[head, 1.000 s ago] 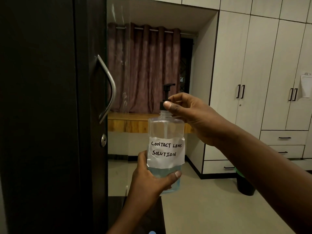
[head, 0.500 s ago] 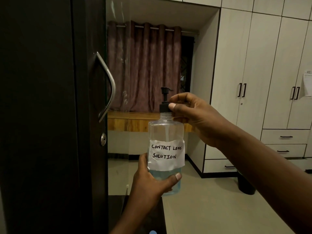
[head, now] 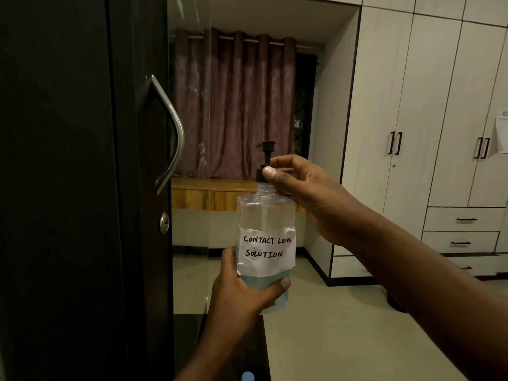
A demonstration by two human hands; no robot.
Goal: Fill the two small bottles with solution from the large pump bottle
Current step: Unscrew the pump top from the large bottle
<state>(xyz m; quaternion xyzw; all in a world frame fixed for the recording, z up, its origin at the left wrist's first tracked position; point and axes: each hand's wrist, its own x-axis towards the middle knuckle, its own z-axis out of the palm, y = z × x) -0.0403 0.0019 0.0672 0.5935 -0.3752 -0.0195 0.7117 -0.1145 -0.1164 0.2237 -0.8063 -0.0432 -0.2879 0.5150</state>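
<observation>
You hold the large pump bottle (head: 265,215) upright in mid-air, just right of the dark door (head: 82,188) and level with the lower end of its curved metal handle (head: 171,133). Your left hand (head: 239,295) wraps the bottle's base from below and behind, its grip closed round the clear body: the thumb lies across the front just under the paper label (head: 266,251), and the fingers are hidden behind the bottle. The label reads "CONTACT LENS SOLUTION" in handwriting. Pale blue solution (head: 272,284) shows below the label; the upper body above the label looks clear, and the label hides the liquid's level.

Your right hand (head: 308,193) reaches in from the right of the bottle, its grip narrow, thumb and fingers pinching the black pump collar (head: 259,176) at the neck. The thumb tip rests on the front of the collar. The collar sits slightly above the bottle's threaded neck (head: 266,189), whose ridges show beneath it. The pump head (head: 266,145) stands above your fingers, its nozzle pointing towards the door.

Beyond the bottle hang maroon curtains (head: 233,105) over a wooden ledge (head: 209,193). To the right of the bottle stand white wardrobes (head: 426,105) with black handles and drawers beneath. A keyhole (head: 164,222) sits on the door below the handle. Below the bottle, at the bottom edge of the view, a dark tabletop (head: 247,350) carries a small blue cap (head: 248,376), only partly in view.
</observation>
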